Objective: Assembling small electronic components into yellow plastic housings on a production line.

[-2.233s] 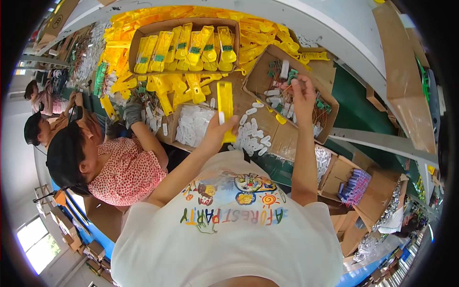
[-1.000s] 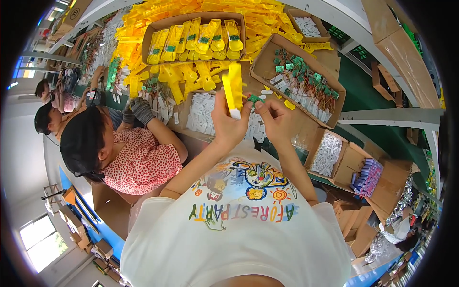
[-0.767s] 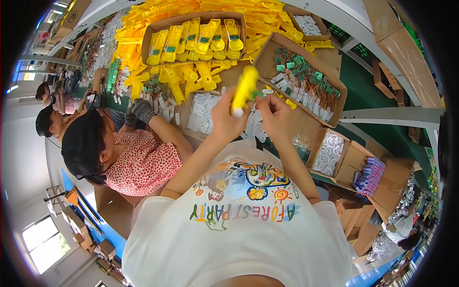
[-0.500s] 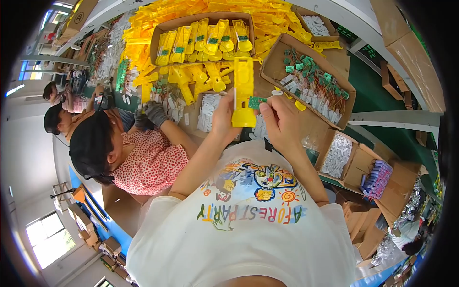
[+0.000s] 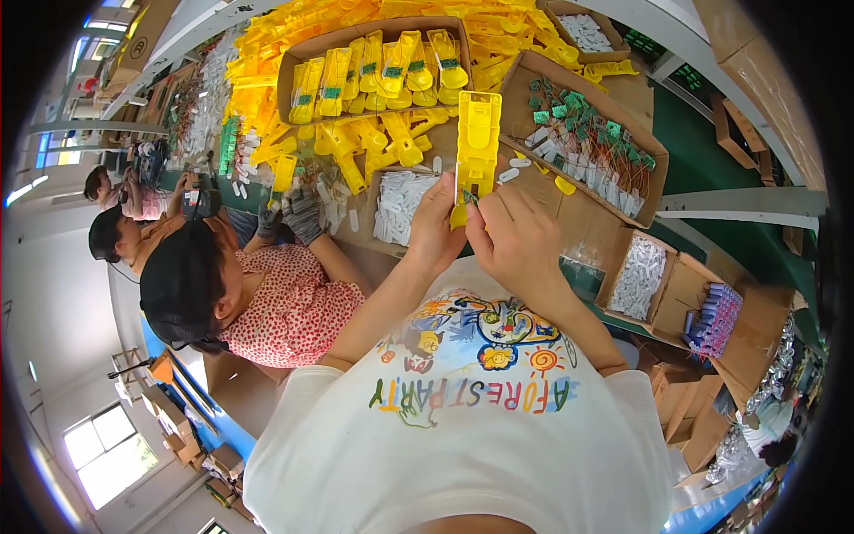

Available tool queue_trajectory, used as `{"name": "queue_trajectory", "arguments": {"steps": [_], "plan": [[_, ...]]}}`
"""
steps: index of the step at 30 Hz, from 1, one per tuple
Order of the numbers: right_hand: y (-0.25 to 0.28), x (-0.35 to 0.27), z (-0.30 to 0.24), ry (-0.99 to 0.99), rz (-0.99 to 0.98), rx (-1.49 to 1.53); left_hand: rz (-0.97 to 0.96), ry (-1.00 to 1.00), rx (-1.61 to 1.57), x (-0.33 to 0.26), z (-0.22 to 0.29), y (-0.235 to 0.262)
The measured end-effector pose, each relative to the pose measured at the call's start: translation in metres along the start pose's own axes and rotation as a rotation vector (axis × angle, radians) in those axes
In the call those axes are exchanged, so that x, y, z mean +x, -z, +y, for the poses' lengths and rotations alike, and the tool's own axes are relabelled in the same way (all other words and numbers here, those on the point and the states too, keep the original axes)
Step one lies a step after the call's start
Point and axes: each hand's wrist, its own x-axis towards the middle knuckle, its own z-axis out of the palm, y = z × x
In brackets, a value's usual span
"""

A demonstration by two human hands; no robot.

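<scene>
The left hand (image 5: 433, 227) is pinching the yellow plastic housing (image 5: 476, 147) upright, exposing its lower end. The right hand (image 5: 516, 238), touching it, is pressing there, seemingly fitting a small green part (image 5: 469, 198).

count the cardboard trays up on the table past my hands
3: tray of yellow housings far left, tray of green circuit boards right, small tray of white parts top; others may be hidden.

The right hand (image 5: 516, 240) has left the tray and joined the yellow casing (image 5: 476, 147).
</scene>
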Motion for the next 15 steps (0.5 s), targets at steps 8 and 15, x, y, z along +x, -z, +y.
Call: {"name": "queue_trajectory", "arguments": {"steps": [8,15], "plan": [[0.001,0.0,0.011,-0.233,-0.094,0.38,0.052,-0.01,0.001,-0.006,-0.007,0.009],[0.001,0.0,0.02,-0.419,-0.236,0.298,0.171,-0.098,0.016,-0.004,-0.003,-0.007]]}}
